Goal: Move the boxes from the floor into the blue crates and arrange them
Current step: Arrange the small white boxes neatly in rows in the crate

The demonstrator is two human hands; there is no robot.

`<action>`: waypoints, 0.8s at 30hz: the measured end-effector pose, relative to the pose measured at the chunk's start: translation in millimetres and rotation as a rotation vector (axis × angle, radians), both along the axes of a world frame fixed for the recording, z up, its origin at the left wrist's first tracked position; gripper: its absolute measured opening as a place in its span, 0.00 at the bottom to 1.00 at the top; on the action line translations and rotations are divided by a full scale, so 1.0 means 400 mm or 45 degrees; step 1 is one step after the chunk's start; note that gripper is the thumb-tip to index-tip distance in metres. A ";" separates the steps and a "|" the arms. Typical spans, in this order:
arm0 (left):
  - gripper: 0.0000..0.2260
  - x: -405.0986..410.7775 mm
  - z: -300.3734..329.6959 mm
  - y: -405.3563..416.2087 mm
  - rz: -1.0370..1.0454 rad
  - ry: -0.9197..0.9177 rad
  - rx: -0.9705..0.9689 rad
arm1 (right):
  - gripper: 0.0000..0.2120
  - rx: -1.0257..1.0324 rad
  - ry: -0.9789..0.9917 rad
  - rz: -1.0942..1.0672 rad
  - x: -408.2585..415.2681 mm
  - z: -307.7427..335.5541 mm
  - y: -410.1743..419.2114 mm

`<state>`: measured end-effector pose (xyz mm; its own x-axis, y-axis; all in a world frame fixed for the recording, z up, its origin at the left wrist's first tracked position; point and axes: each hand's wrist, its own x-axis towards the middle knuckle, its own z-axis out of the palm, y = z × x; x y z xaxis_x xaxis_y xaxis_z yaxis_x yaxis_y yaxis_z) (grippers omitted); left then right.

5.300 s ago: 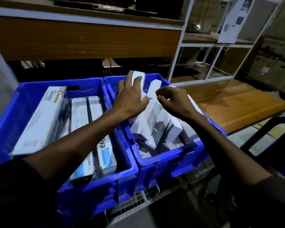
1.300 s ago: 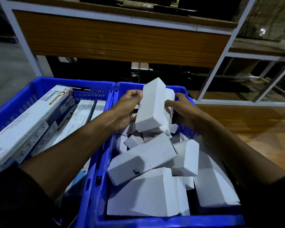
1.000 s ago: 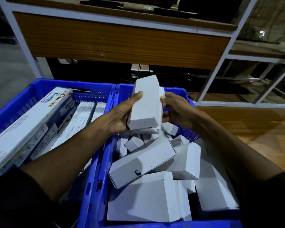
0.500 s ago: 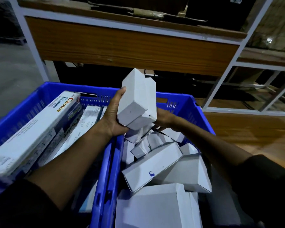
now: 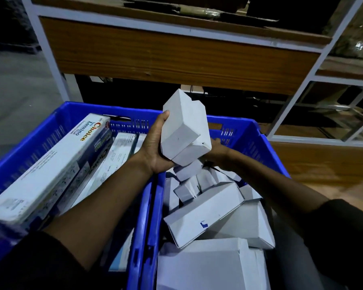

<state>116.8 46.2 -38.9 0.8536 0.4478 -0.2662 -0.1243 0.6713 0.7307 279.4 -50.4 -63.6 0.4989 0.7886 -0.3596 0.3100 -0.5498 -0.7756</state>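
Two blue crates stand side by side. The left crate [image 5: 40, 141] holds long printed boxes [image 5: 57, 164] lying lengthwise. In the right crate [image 5: 266, 147] lie several plain white boxes [image 5: 203, 210] in a loose heap. My left hand [image 5: 155, 149] grips two white boxes held together [image 5: 182, 126], raised above the wall between the crates, thumb on their left side. My right hand [image 5: 217, 146] reaches to the far end of the right crate. It is mostly hidden behind the held boxes, so its grip does not show.
A wood-panelled desk with a white metal frame [image 5: 176, 55] stands just beyond the crates. A white-framed shelf unit [image 5: 323, 101] is at the right, with a wooden platform [image 5: 323, 160] under it. Grey floor [image 5: 13, 91] lies at the left.
My left hand has lifted the white boxes higher and tilted them leftwards. My right hand has let go of them and dropped behind them into the right crate.
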 end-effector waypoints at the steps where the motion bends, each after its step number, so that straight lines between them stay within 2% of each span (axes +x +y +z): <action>1: 0.22 0.001 0.000 -0.002 -0.010 0.000 0.012 | 0.33 0.011 0.029 -0.037 0.016 -0.003 -0.008; 3: 0.20 0.003 0.005 -0.007 -0.030 0.009 0.046 | 0.39 0.129 0.189 -0.104 0.071 -0.034 -0.017; 5: 0.20 0.007 0.009 -0.014 -0.017 0.023 0.057 | 0.38 0.178 0.288 -0.164 0.027 0.050 -0.051; 8: 0.21 0.019 0.013 -0.024 -0.001 0.041 0.052 | 0.18 0.286 0.393 -0.179 0.030 0.087 -0.076; 11: 0.21 0.030 0.013 -0.039 -0.020 0.059 0.069 | 0.09 0.313 0.484 -0.260 0.032 0.082 -0.083; 15: 0.25 0.035 0.009 -0.040 -0.025 0.086 0.030 | 0.09 0.364 0.633 -0.370 0.026 0.072 -0.078; 19: 0.23 0.032 0.008 -0.032 0.016 0.006 -0.065 | 0.17 0.466 0.750 -0.447 0.029 0.077 -0.075; 24: 0.24 0.029 0.006 -0.036 0.026 -0.036 -0.080 | 0.14 0.515 0.786 -0.427 0.043 0.080 -0.078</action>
